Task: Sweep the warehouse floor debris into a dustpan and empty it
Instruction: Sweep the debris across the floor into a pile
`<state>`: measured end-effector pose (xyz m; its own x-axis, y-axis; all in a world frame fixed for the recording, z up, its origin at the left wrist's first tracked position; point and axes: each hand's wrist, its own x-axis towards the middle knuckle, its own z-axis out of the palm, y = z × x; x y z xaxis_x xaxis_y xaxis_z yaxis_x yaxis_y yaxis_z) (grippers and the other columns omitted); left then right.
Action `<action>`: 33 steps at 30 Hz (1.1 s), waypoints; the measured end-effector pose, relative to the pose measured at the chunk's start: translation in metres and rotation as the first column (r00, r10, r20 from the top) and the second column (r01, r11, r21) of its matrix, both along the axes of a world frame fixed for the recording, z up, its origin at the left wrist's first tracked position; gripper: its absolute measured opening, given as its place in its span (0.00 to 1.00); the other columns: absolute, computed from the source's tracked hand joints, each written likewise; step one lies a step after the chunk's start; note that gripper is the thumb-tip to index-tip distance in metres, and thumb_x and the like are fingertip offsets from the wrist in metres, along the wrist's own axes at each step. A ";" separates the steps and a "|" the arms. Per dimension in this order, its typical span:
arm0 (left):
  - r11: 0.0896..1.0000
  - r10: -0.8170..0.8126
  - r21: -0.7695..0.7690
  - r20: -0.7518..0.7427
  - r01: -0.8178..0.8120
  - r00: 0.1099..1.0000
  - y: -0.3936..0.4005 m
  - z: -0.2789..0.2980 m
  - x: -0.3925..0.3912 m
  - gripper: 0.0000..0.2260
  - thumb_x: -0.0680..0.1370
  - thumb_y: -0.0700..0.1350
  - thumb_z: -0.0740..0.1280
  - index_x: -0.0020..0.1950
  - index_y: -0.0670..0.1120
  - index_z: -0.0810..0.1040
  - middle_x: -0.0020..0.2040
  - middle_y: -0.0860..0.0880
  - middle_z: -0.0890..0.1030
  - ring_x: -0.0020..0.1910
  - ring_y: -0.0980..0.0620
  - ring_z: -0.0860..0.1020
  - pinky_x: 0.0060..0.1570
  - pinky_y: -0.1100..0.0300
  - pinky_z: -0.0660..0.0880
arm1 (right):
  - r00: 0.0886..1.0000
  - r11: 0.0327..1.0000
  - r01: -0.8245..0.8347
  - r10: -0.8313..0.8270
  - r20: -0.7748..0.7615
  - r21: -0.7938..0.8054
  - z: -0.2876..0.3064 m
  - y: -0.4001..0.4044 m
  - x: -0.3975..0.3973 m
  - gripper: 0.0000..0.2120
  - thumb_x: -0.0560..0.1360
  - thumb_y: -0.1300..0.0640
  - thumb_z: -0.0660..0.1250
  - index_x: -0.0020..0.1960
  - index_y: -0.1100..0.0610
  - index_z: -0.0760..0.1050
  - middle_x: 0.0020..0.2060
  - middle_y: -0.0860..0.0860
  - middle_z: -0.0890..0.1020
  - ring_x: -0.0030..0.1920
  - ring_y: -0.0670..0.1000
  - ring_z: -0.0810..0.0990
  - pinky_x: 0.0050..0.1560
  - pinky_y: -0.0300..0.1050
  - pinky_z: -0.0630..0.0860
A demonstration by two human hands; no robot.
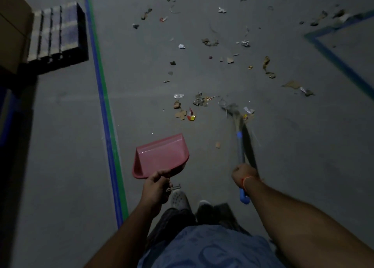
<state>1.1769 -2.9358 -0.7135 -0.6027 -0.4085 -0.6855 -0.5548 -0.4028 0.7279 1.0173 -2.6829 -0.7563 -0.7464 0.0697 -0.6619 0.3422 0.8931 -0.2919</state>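
1. Grey warehouse floor [60,146] fills the dim view, with a blue and green painted stripe [105,113] running along it on the left.
2. Debris [190,109] lies scattered over the floor ahead: paper scraps, wrappers and bits of cardboard, thickest in a small cluster just beyond the dustpan and thinner farther off.
3. Left hand [154,186] has its fingers curled round the handle of a pink dustpan [160,156], which is held clear of the floor and tilted, its open mouth toward the debris.
4. Right hand [243,175], with an orange band at the wrist, grips the blue handle of a broom [239,144]; the bristles are blurred and sit among the litter to the right of the cluster.
5. Both hands are well apart, one at each side of the person's feet.
6. At upper left stands a dark pallet [58,32] beside a cardboard box [12,30].
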 end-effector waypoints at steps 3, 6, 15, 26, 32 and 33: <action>1.000 0.008 0.001 0.012 -0.008 1.000 -0.005 -0.006 -0.011 0.11 0.79 0.30 0.58 0.55 0.40 0.77 0.31 0.43 0.72 0.25 0.54 0.63 0.27 0.65 0.56 | 0.999 0.998 0.022 -0.023 -0.027 -0.062 -0.003 -0.009 -0.002 0.10 0.75 0.60 0.63 0.51 0.53 0.81 0.53 0.57 0.82 0.51 0.59 0.80 0.51 0.44 0.79; 1.000 0.004 -0.001 0.027 -0.004 1.000 -0.010 -0.012 -0.026 0.11 0.78 0.30 0.58 0.55 0.39 0.77 0.31 0.43 0.73 0.25 0.54 0.64 0.27 0.66 0.57 | 1.000 0.991 -0.024 0.023 -0.006 -0.131 -0.007 -0.021 -0.008 0.14 0.72 0.63 0.62 0.49 0.50 0.82 0.52 0.57 0.82 0.48 0.59 0.81 0.45 0.41 0.75; 0.999 -0.028 0.025 -0.011 0.028 1.000 -0.064 -0.020 -0.118 0.11 0.78 0.31 0.58 0.54 0.41 0.77 0.32 0.43 0.73 0.25 0.53 0.64 0.27 0.65 0.57 | 0.944 0.930 -0.287 0.315 0.096 -0.232 -0.011 -0.108 -0.077 0.18 0.73 0.63 0.60 0.52 0.48 0.83 0.53 0.55 0.83 0.43 0.54 0.82 0.43 0.41 0.80; 0.999 -0.024 0.035 -0.002 0.024 1.000 -0.122 -0.010 -0.192 0.10 0.80 0.32 0.59 0.56 0.41 0.78 0.34 0.42 0.75 0.26 0.52 0.66 0.25 0.65 0.58 | 0.991 0.992 -0.034 0.049 0.128 -0.118 -0.037 -0.157 -0.201 0.13 0.75 0.58 0.64 0.57 0.60 0.81 0.49 0.57 0.84 0.45 0.58 0.82 0.48 0.50 0.82; 0.999 -0.027 0.041 0.020 0.026 0.999 -0.125 -0.014 -0.220 0.10 0.81 0.33 0.59 0.55 0.41 0.78 0.35 0.41 0.75 0.26 0.52 0.66 0.26 0.64 0.58 | 0.987 0.980 0.155 -0.158 -0.012 -0.124 -0.012 -0.151 -0.234 0.11 0.79 0.61 0.61 0.56 0.57 0.80 0.55 0.56 0.81 0.50 0.57 0.79 0.50 0.40 0.73; 0.999 -0.028 0.046 0.016 0.027 0.999 -0.123 -0.013 -0.226 0.10 0.81 0.33 0.59 0.55 0.41 0.78 0.34 0.41 0.75 0.26 0.52 0.66 0.26 0.64 0.58 | 0.992 0.987 0.114 -0.118 -0.033 -0.111 -0.009 -0.146 -0.230 0.10 0.78 0.61 0.62 0.54 0.55 0.81 0.54 0.56 0.81 0.48 0.57 0.77 0.49 0.39 0.73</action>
<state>0.9508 -3.0591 -0.7265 -0.6014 -0.3600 -0.7133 -0.5783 -0.4199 0.6995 0.7872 -2.8292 -0.7651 -0.7629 0.0867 -0.6407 0.4281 0.8104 -0.4000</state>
